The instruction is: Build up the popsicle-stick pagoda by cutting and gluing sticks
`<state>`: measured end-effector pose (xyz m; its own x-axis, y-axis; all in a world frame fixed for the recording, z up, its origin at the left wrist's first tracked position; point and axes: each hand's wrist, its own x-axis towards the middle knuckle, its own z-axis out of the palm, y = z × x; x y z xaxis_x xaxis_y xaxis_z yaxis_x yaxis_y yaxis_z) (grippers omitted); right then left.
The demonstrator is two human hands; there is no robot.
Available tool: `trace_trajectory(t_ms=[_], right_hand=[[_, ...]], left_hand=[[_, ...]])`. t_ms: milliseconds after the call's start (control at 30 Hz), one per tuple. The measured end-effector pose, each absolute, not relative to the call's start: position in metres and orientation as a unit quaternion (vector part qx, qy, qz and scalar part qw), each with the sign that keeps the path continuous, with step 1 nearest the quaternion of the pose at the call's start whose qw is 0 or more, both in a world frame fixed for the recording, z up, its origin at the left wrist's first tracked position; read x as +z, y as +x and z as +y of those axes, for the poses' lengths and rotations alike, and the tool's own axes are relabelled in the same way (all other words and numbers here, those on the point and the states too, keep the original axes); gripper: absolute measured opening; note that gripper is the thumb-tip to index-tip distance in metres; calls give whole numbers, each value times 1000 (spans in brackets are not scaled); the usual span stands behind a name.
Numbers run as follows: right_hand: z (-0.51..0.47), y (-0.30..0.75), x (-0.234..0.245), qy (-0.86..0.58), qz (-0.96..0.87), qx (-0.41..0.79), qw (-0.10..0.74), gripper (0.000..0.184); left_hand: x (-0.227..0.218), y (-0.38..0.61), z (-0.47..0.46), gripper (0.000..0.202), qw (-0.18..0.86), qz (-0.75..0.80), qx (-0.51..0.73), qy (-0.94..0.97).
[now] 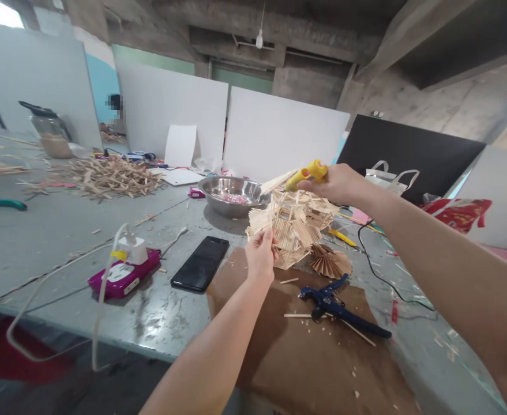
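My left hand [260, 253] is closed on the near side of a model built from thin wooden sticks [294, 225], which stands on a brown cardboard sheet [305, 351]. My right hand [337, 183] grips a yellow glue gun [307, 174] just above the model, its nozzle pointing left over the top sticks. A folded paper fan [330, 260] lies against the model's right side. A loose stick [288, 280] lies on the cardboard below my left hand.
Blue-handled cutters [337, 306] lie on the cardboard. A black phone [200, 263], a magenta power strip with a white charger [126, 270] and a steel bowl [231, 195] sit on the grey table [41, 230]. A heap of sticks [108, 176] lies far left. A black cable [376, 271] runs right.
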<state>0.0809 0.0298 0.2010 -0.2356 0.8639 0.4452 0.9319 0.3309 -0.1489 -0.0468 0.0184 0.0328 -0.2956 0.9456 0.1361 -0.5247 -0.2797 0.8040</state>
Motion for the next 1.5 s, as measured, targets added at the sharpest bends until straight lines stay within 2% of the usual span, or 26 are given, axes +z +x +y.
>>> trace_trajectory(t_ms=[1167, 1300, 1400, 1500], right_hand=[[37, 75, 199, -569, -784, -116, 219, 44], [31, 87, 195, -566, -763, -103, 294, 42], [17, 108, 174, -550, -724, -58, 411, 37], [-3, 134, 131, -509, -671, 67, 535, 35]], left_hand=[[32, -49, 21, 25, 513, 345, 720, 316], [32, -51, 22, 24, 507, 342, 723, 320], [32, -54, 25, 22, 494, 342, 724, 339], [37, -60, 29, 21, 480, 351, 714, 368]])
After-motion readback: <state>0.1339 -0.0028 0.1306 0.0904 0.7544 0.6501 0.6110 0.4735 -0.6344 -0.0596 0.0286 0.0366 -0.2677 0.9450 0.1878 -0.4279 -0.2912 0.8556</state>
